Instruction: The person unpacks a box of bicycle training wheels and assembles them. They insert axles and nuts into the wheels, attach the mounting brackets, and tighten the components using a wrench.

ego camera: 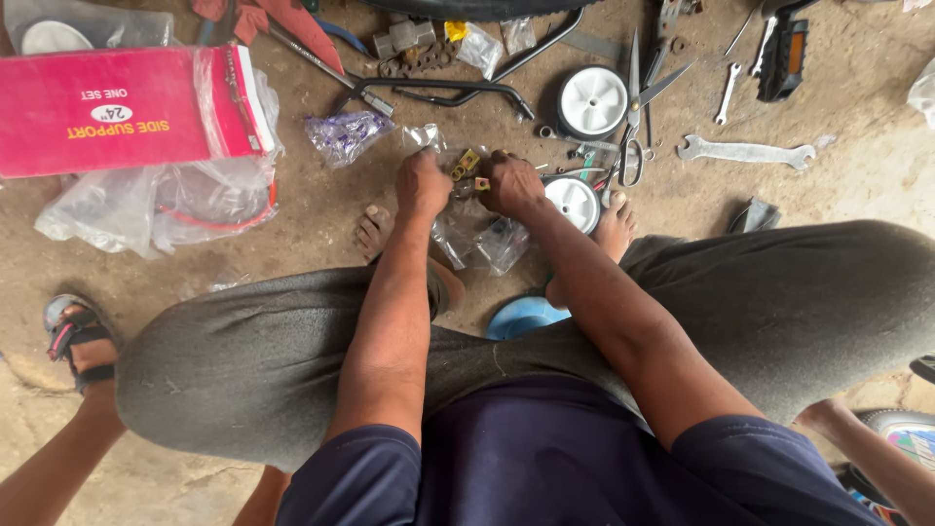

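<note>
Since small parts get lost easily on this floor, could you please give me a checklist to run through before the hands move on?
1. Left hand grips the clear bag: ok.
2. Right hand on the small yellow parts: ok.
3. All parts out of the bag: cannot tell.
4. Spanner within reach on the floor: ok.
5. Scissors lying closed: not ok, blades open.

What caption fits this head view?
Both hands, left hand and right hand, work small brass parts over clear bags.

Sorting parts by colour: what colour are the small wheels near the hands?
White, seen in the head view: one wheel by the scissors, another beside the right hand.
</note>
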